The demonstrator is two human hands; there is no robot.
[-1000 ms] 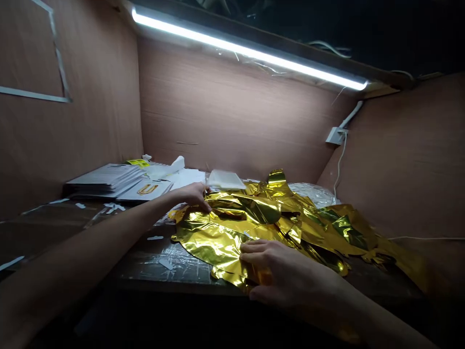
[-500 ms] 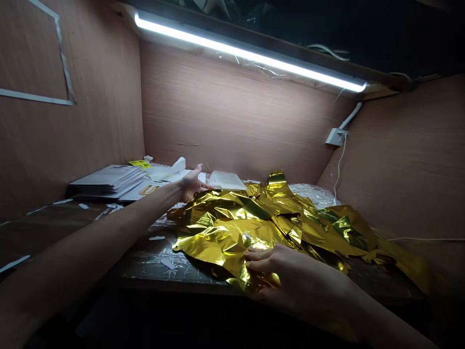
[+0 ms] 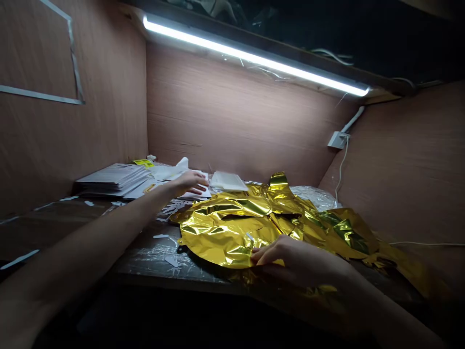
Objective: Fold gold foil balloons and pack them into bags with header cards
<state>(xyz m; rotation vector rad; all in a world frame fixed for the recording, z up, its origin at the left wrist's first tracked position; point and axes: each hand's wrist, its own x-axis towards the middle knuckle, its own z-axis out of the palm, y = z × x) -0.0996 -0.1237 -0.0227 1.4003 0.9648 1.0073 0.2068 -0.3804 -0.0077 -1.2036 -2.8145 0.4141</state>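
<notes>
Crumpled gold foil [image 3: 218, 242] spreads over the middle and right of the dark table, its rounded near part lying fairly flat. My right hand [image 3: 279, 257] grips the foil's near edge, with thumb below and fingers on top. My left hand [image 3: 191, 182] is raised just beyond the foil's far left part, over white papers [image 3: 198, 194], its fingers apart and holding nothing. A small white strip [image 3: 250, 236] rests on the foil beside my right fingers.
Stacked white cards [image 3: 112, 178] stand at the back left near a yellow label [image 3: 143, 163]. A translucent tray [image 3: 228, 181] and clear plastic [image 3: 314, 195] lie behind the foil. White scraps [image 3: 171, 261] dot the table [image 3: 145, 261].
My left hand has come away from the foil's far edge and sits over the papers. The foil's near left part is smoother and flatter. My right hand keeps its grip.
</notes>
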